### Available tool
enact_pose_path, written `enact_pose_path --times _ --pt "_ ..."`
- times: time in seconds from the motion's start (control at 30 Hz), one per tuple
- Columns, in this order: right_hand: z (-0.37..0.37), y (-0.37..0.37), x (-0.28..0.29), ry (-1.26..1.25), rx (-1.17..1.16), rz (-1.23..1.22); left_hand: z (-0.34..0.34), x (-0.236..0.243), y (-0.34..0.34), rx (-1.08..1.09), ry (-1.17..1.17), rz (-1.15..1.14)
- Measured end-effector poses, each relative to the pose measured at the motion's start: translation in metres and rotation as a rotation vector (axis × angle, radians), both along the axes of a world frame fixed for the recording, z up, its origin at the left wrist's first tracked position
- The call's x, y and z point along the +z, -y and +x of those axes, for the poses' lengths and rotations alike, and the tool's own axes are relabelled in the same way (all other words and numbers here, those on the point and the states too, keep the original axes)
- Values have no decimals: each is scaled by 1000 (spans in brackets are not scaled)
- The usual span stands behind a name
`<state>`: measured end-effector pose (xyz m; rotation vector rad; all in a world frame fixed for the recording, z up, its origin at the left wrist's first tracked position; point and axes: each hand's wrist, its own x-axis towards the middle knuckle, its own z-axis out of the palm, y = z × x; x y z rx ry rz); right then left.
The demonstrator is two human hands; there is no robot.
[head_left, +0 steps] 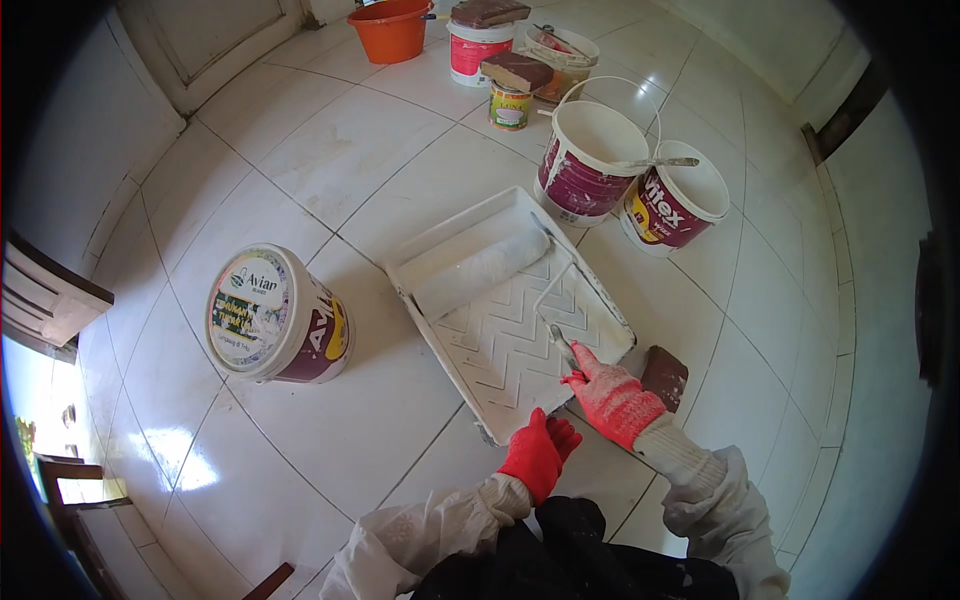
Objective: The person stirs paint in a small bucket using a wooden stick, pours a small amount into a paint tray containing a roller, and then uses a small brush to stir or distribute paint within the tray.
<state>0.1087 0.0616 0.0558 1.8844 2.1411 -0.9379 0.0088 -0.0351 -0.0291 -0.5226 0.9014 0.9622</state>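
The head view showed a white paint tray (500,345) lying centrally, its roller (480,272) at the far end. Three paint buckets were counted: one closed on the left (278,315), two beyond (592,160). The roller's handle (562,345) was gripped by the right hand (612,398); the left hand (538,452) was curled on the tray's near rim.

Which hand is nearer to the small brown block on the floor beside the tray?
Right. The right hand lies just left of the brown block, on the roller handle; the left hand rests farther left, at the paint tray's near corner.
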Motion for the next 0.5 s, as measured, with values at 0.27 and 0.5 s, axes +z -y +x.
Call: enact_pose_path --times 0.27,0.5 --pt "-16 -13 -18 -71 -28 -16 4 5 -4 -8 -35 -34" --pt "-35 -21 -13 -289 -287 -319 4 -3 -2 -27 -18 -18"
